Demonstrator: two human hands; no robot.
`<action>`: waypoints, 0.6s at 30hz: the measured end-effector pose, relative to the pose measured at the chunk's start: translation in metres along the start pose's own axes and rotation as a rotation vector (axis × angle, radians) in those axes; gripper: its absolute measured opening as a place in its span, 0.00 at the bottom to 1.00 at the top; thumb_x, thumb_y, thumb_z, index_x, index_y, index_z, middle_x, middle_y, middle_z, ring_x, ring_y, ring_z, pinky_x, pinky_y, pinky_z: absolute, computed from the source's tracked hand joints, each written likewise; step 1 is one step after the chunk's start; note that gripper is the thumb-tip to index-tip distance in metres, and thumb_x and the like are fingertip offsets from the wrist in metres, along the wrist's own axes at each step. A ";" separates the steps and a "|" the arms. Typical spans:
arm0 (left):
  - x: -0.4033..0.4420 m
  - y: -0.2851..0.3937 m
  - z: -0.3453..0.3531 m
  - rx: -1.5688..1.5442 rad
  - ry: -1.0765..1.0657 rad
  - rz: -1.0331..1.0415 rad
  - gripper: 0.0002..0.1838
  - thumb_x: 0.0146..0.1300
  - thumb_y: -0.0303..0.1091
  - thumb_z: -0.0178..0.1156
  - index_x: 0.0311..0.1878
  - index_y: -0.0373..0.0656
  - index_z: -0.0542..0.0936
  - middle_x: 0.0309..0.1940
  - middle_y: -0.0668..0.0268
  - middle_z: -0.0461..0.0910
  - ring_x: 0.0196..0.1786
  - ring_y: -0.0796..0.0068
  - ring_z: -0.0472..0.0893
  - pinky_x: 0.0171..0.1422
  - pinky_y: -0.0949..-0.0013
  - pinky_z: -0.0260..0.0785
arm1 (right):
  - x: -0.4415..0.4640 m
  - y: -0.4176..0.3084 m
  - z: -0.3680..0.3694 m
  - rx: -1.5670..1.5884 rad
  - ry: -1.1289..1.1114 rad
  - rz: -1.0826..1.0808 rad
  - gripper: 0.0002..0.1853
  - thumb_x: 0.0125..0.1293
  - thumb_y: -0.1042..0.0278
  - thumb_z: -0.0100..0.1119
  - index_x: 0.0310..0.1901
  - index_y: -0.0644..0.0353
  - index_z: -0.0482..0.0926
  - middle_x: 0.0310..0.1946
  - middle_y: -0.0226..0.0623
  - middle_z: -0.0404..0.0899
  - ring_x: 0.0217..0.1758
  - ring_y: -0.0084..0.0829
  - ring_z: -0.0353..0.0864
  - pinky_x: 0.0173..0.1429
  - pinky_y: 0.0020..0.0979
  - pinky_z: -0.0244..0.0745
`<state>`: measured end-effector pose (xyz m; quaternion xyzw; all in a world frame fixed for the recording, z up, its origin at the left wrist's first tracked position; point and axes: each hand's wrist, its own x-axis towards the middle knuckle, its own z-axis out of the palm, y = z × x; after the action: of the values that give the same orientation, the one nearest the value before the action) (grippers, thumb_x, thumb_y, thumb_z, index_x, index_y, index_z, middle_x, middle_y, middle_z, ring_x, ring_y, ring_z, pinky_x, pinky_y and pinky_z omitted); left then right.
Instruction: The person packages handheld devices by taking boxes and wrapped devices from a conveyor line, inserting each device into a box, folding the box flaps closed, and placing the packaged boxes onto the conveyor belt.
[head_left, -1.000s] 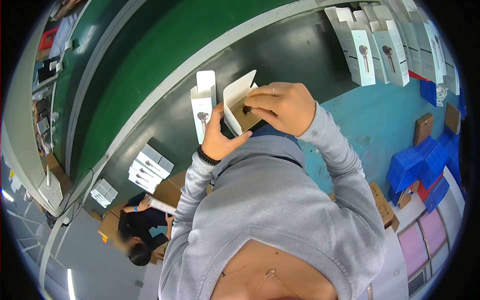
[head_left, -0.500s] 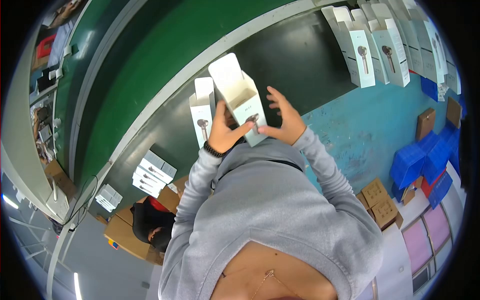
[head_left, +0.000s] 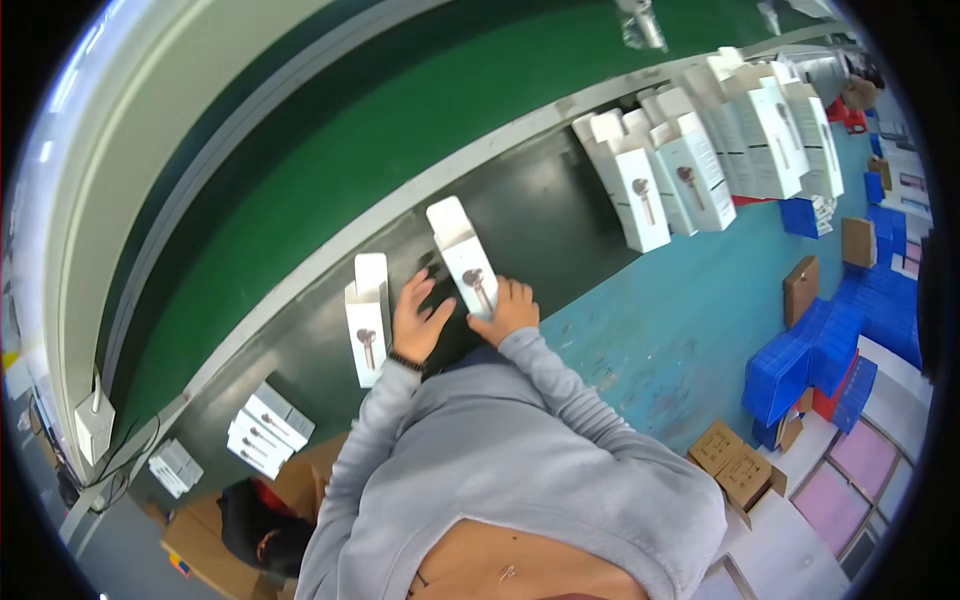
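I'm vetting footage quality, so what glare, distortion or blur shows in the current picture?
Head view: wide-angle distortion bows the pale bench-edge strip, with black corners; head view: soft sheen on the dark tabletop, bright haze at upper left; head view: lettering on the open white carton at the right hand is unreadable.

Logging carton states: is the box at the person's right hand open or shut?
Open. The white printed carton at the right hand has its top flap raised rather than tucked in.
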<state>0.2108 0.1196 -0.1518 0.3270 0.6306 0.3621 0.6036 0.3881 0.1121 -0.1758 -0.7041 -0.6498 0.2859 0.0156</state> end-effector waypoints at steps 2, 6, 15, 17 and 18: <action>-0.017 0.013 -0.016 0.254 0.170 0.136 0.38 0.50 0.35 0.70 0.65 0.46 0.64 0.52 0.60 0.73 0.58 0.66 0.72 0.54 0.59 0.67 | -0.003 0.000 -0.004 -0.001 0.000 0.011 0.50 0.44 0.40 0.68 0.66 0.60 0.59 0.59 0.43 0.65 0.62 0.45 0.61 0.56 0.49 0.64; -0.032 -0.009 -0.068 0.591 0.539 0.415 0.43 0.46 0.32 0.69 0.67 0.41 0.60 0.52 0.56 0.68 0.56 0.59 0.67 0.62 0.56 0.57 | -0.001 0.033 0.007 0.332 0.295 0.096 0.34 0.53 0.38 0.61 0.49 0.63 0.74 0.45 0.48 0.76 0.50 0.47 0.73 0.50 0.45 0.69; -0.007 -0.092 -0.132 0.573 0.303 0.220 0.51 0.48 0.43 0.72 0.69 0.34 0.53 0.58 0.43 0.67 0.59 0.51 0.71 0.65 0.60 0.62 | 0.019 0.111 0.033 0.326 0.490 0.732 0.32 0.58 0.35 0.55 0.19 0.63 0.76 0.20 0.46 0.79 0.28 0.49 0.78 0.38 0.45 0.71; -0.012 -0.091 -0.128 0.547 0.219 0.198 0.46 0.48 0.43 0.72 0.65 0.33 0.58 0.54 0.46 0.71 0.56 0.53 0.74 0.62 0.61 0.64 | 0.016 0.110 0.048 0.425 0.565 0.776 0.27 0.57 0.37 0.58 0.26 0.60 0.78 0.23 0.46 0.79 0.30 0.48 0.78 0.41 0.45 0.71; -0.011 -0.088 -0.122 0.538 0.170 0.196 0.44 0.48 0.43 0.72 0.64 0.33 0.60 0.52 0.48 0.73 0.55 0.54 0.75 0.60 0.61 0.66 | 0.016 0.110 0.053 0.479 0.613 0.800 0.25 0.56 0.39 0.59 0.30 0.58 0.79 0.25 0.45 0.80 0.32 0.48 0.78 0.42 0.45 0.71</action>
<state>0.0915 0.0562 -0.2194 0.5030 0.7176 0.2647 0.4025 0.4650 0.0918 -0.2697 -0.9236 -0.2143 0.1916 0.2537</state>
